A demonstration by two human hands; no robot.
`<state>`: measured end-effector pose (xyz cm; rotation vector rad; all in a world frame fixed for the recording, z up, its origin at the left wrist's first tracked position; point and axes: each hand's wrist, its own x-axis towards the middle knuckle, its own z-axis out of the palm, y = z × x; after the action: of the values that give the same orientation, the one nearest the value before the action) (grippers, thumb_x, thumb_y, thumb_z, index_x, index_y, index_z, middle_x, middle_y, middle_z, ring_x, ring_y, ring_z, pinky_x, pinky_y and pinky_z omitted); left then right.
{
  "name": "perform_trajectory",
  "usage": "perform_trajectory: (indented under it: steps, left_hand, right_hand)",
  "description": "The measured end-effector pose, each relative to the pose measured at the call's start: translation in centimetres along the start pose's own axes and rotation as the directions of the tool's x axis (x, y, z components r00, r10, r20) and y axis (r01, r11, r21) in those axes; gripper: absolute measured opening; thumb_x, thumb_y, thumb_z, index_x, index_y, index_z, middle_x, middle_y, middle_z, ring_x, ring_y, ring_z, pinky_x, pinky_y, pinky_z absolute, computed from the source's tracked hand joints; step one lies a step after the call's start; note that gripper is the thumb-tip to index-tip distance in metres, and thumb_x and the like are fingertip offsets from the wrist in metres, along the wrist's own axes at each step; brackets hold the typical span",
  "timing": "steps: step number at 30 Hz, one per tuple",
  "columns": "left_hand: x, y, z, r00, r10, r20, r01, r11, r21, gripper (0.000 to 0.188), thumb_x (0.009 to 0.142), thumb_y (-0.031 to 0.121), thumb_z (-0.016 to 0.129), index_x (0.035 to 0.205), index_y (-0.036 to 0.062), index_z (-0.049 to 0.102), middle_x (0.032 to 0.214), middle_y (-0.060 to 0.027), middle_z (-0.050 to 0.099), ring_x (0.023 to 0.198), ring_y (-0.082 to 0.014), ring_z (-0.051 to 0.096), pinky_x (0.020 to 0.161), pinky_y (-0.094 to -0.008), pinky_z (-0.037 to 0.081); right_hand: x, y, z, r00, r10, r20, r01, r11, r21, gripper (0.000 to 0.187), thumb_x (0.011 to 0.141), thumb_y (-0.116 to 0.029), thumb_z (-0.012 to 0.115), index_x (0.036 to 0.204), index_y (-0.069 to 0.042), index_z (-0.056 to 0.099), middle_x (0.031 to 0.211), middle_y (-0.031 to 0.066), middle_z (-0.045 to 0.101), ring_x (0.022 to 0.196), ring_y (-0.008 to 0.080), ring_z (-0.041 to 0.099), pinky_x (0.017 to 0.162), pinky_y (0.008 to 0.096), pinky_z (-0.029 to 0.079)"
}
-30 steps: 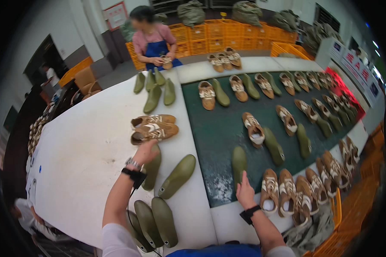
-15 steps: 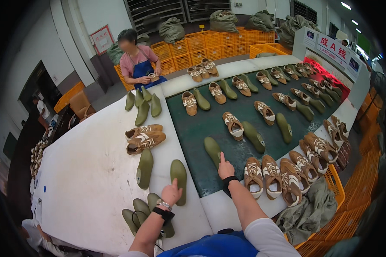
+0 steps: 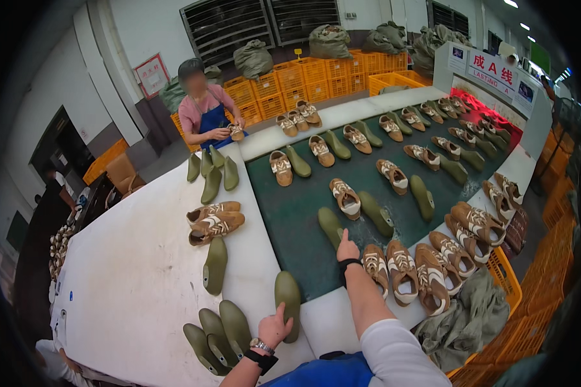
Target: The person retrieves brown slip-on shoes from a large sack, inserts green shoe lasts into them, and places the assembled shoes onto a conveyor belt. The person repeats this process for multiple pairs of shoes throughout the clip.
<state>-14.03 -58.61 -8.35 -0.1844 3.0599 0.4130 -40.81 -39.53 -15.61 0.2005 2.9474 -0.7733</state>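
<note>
My left hand (image 3: 274,329) is closed on the near end of an olive-green shoe last (image 3: 288,295), its index finger stretched along the side. This last is over the white tabletop's right edge. My right hand (image 3: 348,248) grips the near end of another green shoe last (image 3: 329,223) over the dark green conveyor belt (image 3: 290,235), index finger stretched forward. Their undersides are hidden, so I cannot tell whether they touch the surfaces. Beside my left forearm lie several green lasts (image 3: 234,322). A single last (image 3: 215,266) and a pair of brown-and-white sneakers (image 3: 217,226) lie farther up.
Rows of sneakers (image 3: 346,197) and lasts (image 3: 376,213) cover the belt. More sneakers (image 3: 403,271) line its right white ledge, above a grey-green sack (image 3: 465,316) and orange crates (image 3: 503,277). Across the table a co-worker (image 3: 210,116) in a blue apron holds a sneaker (image 3: 237,132).
My left hand and its last have moved right and nearer to me. My right hand and its last have shifted slightly right. The co-worker's sneaker has turned. The whole view has shifted slightly.
</note>
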Motion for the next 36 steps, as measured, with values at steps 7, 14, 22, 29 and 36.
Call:
perform_trajectory:
  steps: [7,14,22,29,36]
  left_hand:
    - [-0.3,-0.2,0.4,0.998,0.008,-0.056,-0.009,1.000,-0.016,0.056,0.080,0.037,0.063,0.127,0.0080,0.050,0.067,-0.0201,0.064,0.063,-0.0380,0.064,0.061,-0.0472,0.052]
    - [-1.6,1.4,-1.1,0.997,0.056,0.056,-0.068,0.967,0.247,0.056,0.078,0.044,0.067,0.119,0.0079,0.056,0.062,-0.0116,0.063,0.057,-0.0306,0.063,0.053,-0.0419,0.050]
    - [-0.1,11.0,0.8,0.925,0.377,-0.040,-0.375,0.926,0.037,0.049,0.076,0.036,0.071,0.109,0.0052,0.053,0.086,-0.0122,0.063,0.076,-0.0300,0.065,0.062,-0.0395,0.053]
    - [-0.3,9.3,1.2,0.877,0.479,-0.012,-0.457,0.829,-0.323,0.050,0.082,0.029,0.066,0.120,0.0006,0.050,0.084,-0.0210,0.065,0.072,-0.0369,0.063,0.063,-0.0424,0.051]
    - [-1.5,8.8,-4.1,0.957,0.257,0.138,-0.152,0.844,-0.515,0.044,0.086,0.028,0.064,0.122,0.0035,0.058,0.080,-0.0189,0.066,0.075,-0.0339,0.063,0.070,-0.0402,0.050]
  right_hand:
    - [-7.9,5.1,-8.9,0.878,-0.446,-0.171,0.432,0.894,-0.116,0.027,0.084,-0.009,0.051,0.110,-0.009,0.059,0.097,0.0145,0.063,0.086,0.0376,0.064,0.070,0.0474,0.052]
    - [-17.8,14.1,-9.5,0.972,-0.233,0.022,0.233,0.972,-0.009,0.041,0.075,-0.016,0.067,0.115,-0.009,0.060,0.098,0.0162,0.064,0.089,0.0350,0.063,0.077,0.0440,0.052]
    - [-23.5,10.1,-8.7,0.950,-0.310,0.030,0.296,0.928,0.225,0.029,0.076,-0.014,0.062,0.103,-0.004,0.064,0.086,0.0178,0.066,0.080,0.0357,0.064,0.072,0.0434,0.051]
    - [-26.5,9.9,-8.0,0.958,-0.269,-0.100,0.280,0.795,0.539,0.025,0.077,-0.008,0.056,0.099,0.002,0.065,0.077,0.0199,0.065,0.068,0.0324,0.065,0.064,0.0383,0.052]
    - [-26.0,7.7,-9.1,0.946,-0.318,-0.063,0.263,0.640,0.722,0.024,0.078,-0.003,0.055,0.100,0.002,0.064,0.073,0.0155,0.065,0.061,0.0212,0.063,0.059,0.0316,0.050]
